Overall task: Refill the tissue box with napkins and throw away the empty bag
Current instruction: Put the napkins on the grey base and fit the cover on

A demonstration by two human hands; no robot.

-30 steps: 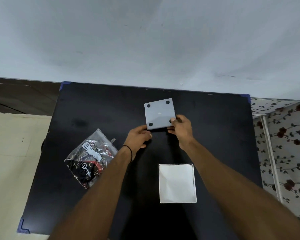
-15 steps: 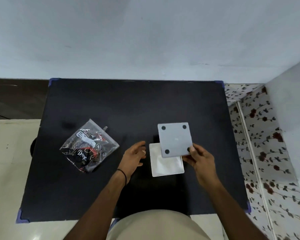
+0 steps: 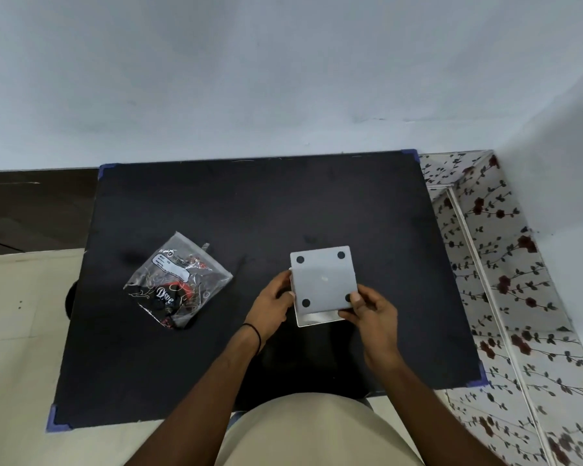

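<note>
A grey square base panel (image 3: 323, 280) with black round feet at its corners lies over the white tissue box (image 3: 317, 318), which rests on the black table (image 3: 216, 203). Only the box's near rim shows below the panel. My right hand (image 3: 367, 309) pinches the panel's near right corner. My left hand (image 3: 273, 297) holds the left edge of the panel and box. A clear crumpled plastic bag (image 3: 177, 285) with red and black print lies flat on the table, to the left of my left hand.
The table stands against a pale wall (image 3: 283, 79). A floral-patterned cloth surface (image 3: 519, 297) runs along its right side. Pale floor tiles (image 3: 21, 314) show to the left. My beige-clad lap (image 3: 310, 432) is at the table's near edge.
The right hand brought the grey panel from the far side of the table back over the white box. The left hand let go of the panel, then closed on the left edge.
</note>
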